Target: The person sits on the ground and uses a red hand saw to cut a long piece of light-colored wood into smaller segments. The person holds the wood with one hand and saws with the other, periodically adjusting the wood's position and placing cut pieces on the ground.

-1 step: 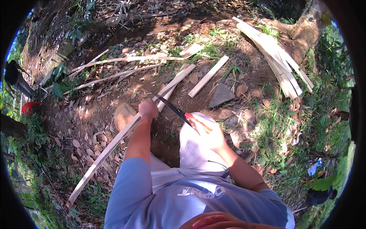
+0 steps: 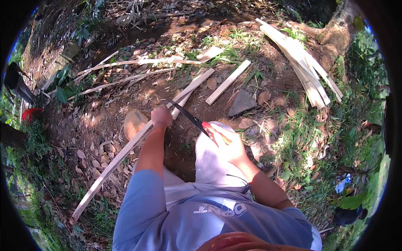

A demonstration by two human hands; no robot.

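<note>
Leaf-strewn ground point(image 2: 98, 138); left fingers point(image 2: 162, 118) wrapped around long wood strip point(image 2: 111, 168); right fingers point(image 2: 233, 141) gripping red-handled blade point(image 2: 195, 120).

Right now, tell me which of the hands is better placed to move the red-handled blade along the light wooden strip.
Probably the right: the right hand grips the red-handled blade, while the left hand is closed around the wooden strip.

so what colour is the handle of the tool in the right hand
Mostly red where the handle shows past the right hand; best seen in the head view.
</note>
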